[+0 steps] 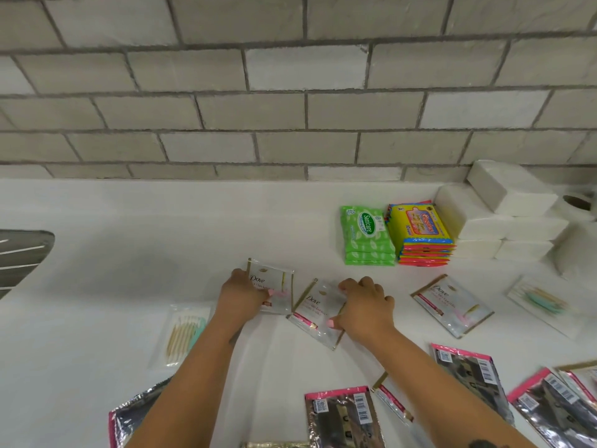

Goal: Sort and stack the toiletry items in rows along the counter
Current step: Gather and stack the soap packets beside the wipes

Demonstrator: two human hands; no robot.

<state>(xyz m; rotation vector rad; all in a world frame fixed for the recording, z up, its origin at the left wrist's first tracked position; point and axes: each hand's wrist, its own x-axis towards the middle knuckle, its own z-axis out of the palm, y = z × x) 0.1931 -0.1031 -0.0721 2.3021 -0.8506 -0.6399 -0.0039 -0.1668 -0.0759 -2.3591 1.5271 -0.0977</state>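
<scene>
left hand (240, 295) holds one dove sachet (274, 282), right hand (365, 307) holds another dove sachet (315, 310); each grip is closed on its packet. square their edges before stacking on the desk (129, 253).

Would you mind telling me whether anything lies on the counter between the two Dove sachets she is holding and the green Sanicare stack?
Nothing visible does. Bare counter separates the left-hand sachet and right-hand sachet from the Sanicare stack.

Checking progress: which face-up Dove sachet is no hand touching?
The Dove sachet on the right, lying alone below the yellow pack stack; the other two are under hands.
</scene>
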